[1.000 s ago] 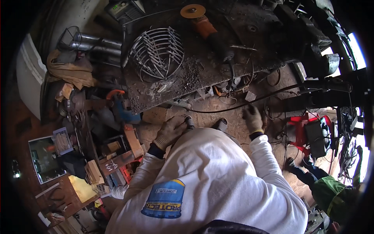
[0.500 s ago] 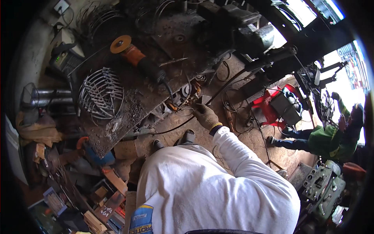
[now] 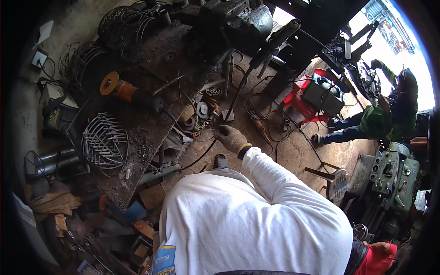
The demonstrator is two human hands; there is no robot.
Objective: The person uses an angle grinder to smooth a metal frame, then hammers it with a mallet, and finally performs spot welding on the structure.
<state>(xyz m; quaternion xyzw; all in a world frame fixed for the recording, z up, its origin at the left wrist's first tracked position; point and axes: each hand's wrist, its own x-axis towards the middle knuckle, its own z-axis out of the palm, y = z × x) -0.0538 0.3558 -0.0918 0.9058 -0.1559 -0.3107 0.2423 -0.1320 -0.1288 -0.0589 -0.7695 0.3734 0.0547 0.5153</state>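
My right hand [image 3: 231, 137], in a tan work glove, reaches out over the dirt floor beside a rusty metal workbench [image 3: 151, 128]. Its fingers are curled around a black cable [image 3: 195, 160] that runs from under the bench, through the hand and up toward a dark machine. My white sleeve and shirt fill the lower middle of the view. My left hand is hidden. The toe of my shoe [image 3: 221, 160] shows just below the glove.
An orange angle grinder [image 3: 121, 88] and a round wire guard [image 3: 104, 143] lie on the bench. A grey box on a red stand [image 3: 321, 94] sits further out, among loose cables. A person in green [image 3: 380, 121] crouches at the right. A green machine [image 3: 389, 172] stands nearby.
The view has swung left and the bench now sits further left. My left hand, seen a second ago by my knees, has dropped out of sight. My right hand stays stretched out at the cable.
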